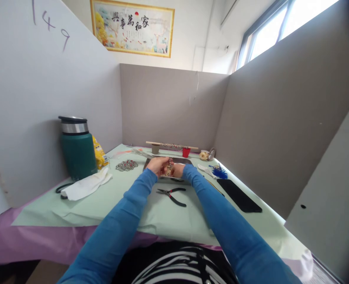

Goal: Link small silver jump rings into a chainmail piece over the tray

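Observation:
Both my hands meet over a dark metal tray at the middle of the table. My left hand has its fingers closed round part of a small beaded piece, gold and silvery in colour. From the right, my right hand closes on the same piece; its fingertips are partly hidden. Pliers with black handles lie on the cloth just in front of the tray, touched by neither hand.
A green flask and a white cloth stand left. A beaded ornament lies left of the tray. Behind it, a beaded rod rests on two small cups. A black phone-like slab and blue tassel lie right.

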`<state>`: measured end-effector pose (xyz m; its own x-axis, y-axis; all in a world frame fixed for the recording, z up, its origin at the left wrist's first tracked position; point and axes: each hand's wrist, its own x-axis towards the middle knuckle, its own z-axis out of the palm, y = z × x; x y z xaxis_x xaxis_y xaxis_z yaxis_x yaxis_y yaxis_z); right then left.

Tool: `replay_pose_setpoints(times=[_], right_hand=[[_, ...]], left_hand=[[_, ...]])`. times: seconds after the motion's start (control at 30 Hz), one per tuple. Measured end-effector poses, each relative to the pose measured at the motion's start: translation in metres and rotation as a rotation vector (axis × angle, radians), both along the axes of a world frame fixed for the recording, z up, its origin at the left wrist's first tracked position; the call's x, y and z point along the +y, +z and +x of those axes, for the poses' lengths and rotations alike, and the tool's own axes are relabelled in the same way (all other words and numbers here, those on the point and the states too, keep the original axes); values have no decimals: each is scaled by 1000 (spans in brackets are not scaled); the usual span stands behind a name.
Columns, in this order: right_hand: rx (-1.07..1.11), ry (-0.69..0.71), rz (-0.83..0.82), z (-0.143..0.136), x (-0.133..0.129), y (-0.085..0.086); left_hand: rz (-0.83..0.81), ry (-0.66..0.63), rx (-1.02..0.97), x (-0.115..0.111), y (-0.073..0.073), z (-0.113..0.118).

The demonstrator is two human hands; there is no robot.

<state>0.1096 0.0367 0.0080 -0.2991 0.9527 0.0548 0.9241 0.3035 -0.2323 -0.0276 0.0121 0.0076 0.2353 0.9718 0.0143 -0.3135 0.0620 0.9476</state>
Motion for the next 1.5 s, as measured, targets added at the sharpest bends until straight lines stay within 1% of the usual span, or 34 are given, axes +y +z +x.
replay_pose_setpoints(times=[0.1,0.17,0.2,0.23,0.33,0.37,0.43,0.5,0.63,0.8,1.0,1.1,1.23,1.37,1.43,1.5], right_hand=[[89,13,-48,8,-1,-5],[167,-8,-36,14,-4,-9],[242,-21,-28,17,-6,-11],[362,-33,-22,20,-8,-13],[1006,-10,-81,28,-14,-16],[1185,12,-117,30,-15,-15],[1390,58,-177,35,-18,-14],[1486,88,-195,38,-19,-12],[1563,108,-169,40,-20,-11],[1566,103,-152,42,-19,-12],[1670,159,-189,42,-21,-10],[1711,141,-177,43,-20,-10],[1635,73,-68,43,-13,-16],[1575,43,11,43,-7,-22],[1559,32,22,43,-6,-22],[1547,36,-2,44,-7,-21]], left_hand=[[18,-2,12,-1,1,0],[25,-7,27,-3,2,0],[32,-10,34,-4,3,0],[40,-16,40,-5,3,0],[69,-81,70,-8,4,0],[76,-115,91,-9,3,0],[88,-174,149,-11,3,1],[100,-202,214,-12,2,2],[122,-230,298,-16,3,3],[155,-284,388,-21,6,4],[190,-294,441,-21,5,4],[188,-291,433,-20,4,4],[171,-277,432,-21,5,4],[185,-249,397,-25,8,4],[185,-238,390,-27,9,4],[185,-238,400,-27,9,4]])
